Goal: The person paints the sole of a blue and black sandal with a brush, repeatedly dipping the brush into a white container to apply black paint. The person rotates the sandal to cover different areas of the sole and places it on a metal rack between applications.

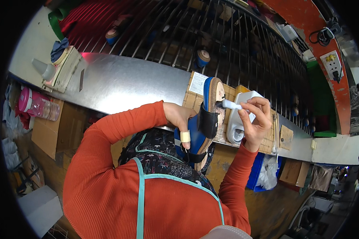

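My left hand point(179, 118) grips a sandal point(208, 122) with dark straps and a blue shoe last inside it, tilted on its side over the bench's near edge. A pale wrap covers one finger. In my right hand point(257, 121), thumb and fingers pinch the whitish handle of a small brush point(229, 104). Its dark tip meets the sandal's pale underside near the toe end. Below and beside the right hand is a white plastic container point(241, 97) with an opening at its near end, partly covered by the hand.
A metal-topped bench point(135, 79) runs across, with a row of metal rollers point(175, 36) behind it carrying several blue lasts. Brown gridded board point(191, 99) lies under the work. At left stand a grey cone point(44, 68) and a pink-lidded jar point(40, 104); a blue crate point(256, 175) is below right.
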`<state>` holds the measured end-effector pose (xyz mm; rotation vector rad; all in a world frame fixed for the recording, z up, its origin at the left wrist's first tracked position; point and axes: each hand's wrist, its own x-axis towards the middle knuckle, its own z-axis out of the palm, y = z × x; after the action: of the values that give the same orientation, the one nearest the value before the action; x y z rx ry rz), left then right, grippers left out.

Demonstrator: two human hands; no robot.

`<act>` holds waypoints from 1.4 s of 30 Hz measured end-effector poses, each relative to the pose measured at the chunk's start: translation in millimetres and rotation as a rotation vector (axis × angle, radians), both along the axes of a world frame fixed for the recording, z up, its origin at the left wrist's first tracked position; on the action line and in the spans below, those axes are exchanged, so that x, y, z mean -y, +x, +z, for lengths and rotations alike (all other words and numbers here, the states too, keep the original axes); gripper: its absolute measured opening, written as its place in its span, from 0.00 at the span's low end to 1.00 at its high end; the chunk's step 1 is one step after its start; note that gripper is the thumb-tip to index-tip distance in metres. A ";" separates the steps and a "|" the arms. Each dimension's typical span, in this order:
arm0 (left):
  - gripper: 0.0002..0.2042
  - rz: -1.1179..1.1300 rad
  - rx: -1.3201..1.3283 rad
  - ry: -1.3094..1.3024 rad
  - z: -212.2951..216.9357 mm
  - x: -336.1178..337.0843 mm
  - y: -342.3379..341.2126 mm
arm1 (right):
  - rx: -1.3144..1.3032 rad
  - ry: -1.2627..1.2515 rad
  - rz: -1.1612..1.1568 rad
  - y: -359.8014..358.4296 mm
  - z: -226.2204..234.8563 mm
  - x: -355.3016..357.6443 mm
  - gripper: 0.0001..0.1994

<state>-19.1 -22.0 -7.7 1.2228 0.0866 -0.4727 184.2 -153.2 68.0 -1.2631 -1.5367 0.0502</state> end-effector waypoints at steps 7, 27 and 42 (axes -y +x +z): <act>0.39 0.013 0.015 -0.019 -2.1 -0.6 -1.0 | -0.095 -0.175 0.165 5.7 5.8 5.7 0.08; 0.32 0.005 0.405 0.245 -22.9 -5.6 -11.6 | -0.311 -0.234 -0.138 -35.8 -48.1 61.0 0.11; 0.59 0.686 0.577 -0.875 1.1 -5.3 -17.0 | 0.393 -0.416 -1.043 12.6 -100.9 141.8 0.04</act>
<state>-36.1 -16.7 -6.6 0.3708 -0.1799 0.4330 196.7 -295.0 -32.9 -2.3841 -1.0186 -0.6075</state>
